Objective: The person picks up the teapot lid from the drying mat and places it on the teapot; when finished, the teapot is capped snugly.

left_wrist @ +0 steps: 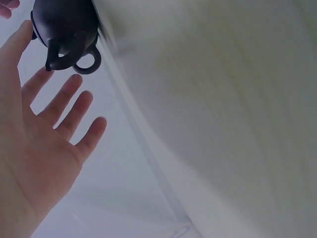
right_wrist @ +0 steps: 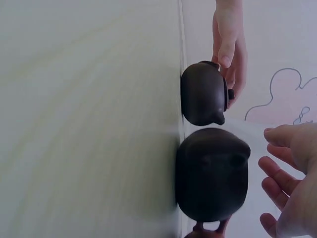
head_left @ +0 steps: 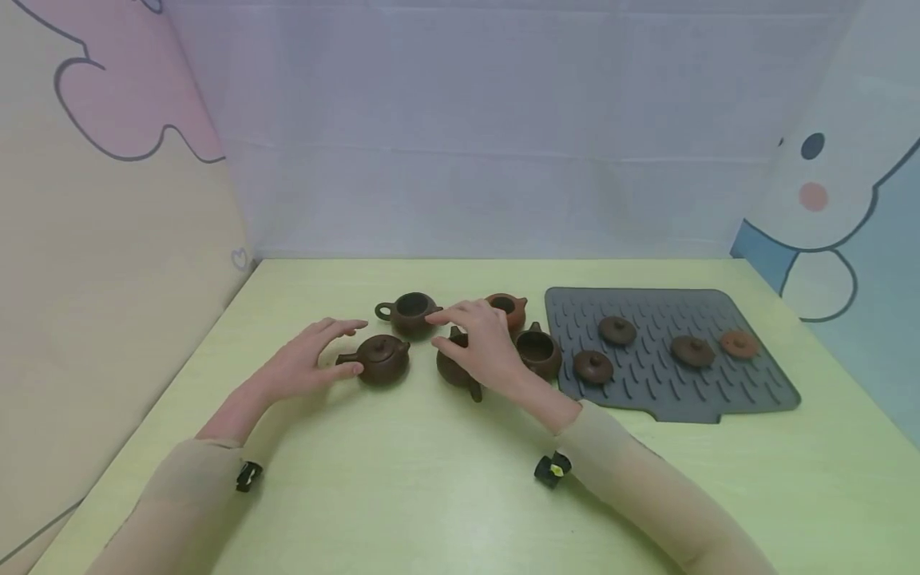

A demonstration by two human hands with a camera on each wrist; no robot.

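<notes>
A dark brown teapot (head_left: 383, 366) with its lid on stands on the table, its handle toward my left hand (head_left: 302, 366). The left thumb reaches close to that handle and the other fingers stretch out loosely behind it. In the left wrist view, this hand (left_wrist: 42, 153) is spread beside the teapot (left_wrist: 64, 25). My right hand (head_left: 485, 345) is held over another dark teapot (head_left: 451, 370) and partly hides it. Seen from the right wrist, that teapot (right_wrist: 212, 178) stands apart from the loosely bent fingers of the right hand (right_wrist: 297, 183), which hold nothing.
Behind stand a lidless dark teapot (head_left: 412, 318) and a reddish one (head_left: 513, 311). Another lidless teapot (head_left: 539, 355) is beside a grey ridged mat (head_left: 686, 405). Three dark lids (head_left: 616, 331) and a reddish lid (head_left: 739, 344) lie on the mat.
</notes>
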